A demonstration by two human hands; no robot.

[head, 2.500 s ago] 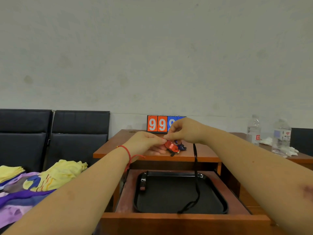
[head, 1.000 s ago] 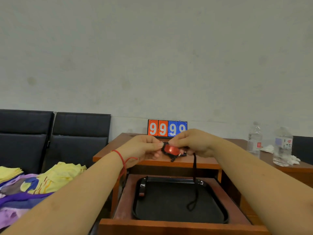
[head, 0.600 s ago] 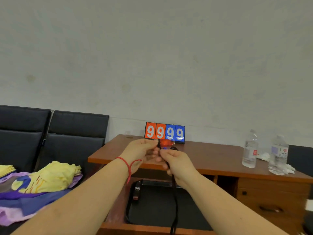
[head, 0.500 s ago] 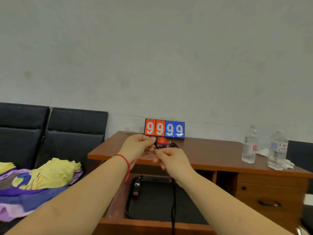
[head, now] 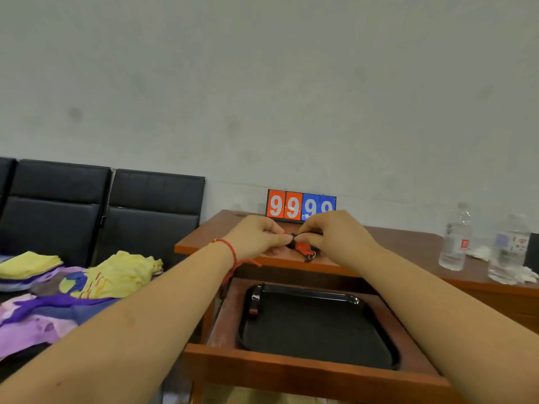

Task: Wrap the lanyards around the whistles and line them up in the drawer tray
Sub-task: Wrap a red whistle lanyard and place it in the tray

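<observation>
A red whistle with a black lanyard wound around it is held above the desk's front edge, between both hands. My left hand pinches it from the left, and my right hand pinches the lanyard from the right. A small metal ring hangs below the whistle. No loose lanyard dangles down. Below, the open wooden drawer holds a black tray. One wrapped dark whistle lies at the tray's far left edge.
A red and blue scoreboard showing 9999 stands at the back of the desk. Two water bottles stand on the right. Black chairs with yellow and purple cloths are to the left.
The long lanyard that hung down over the tray is now wound up around the red whistle. My right hand moved from below the whistle to its right side.
</observation>
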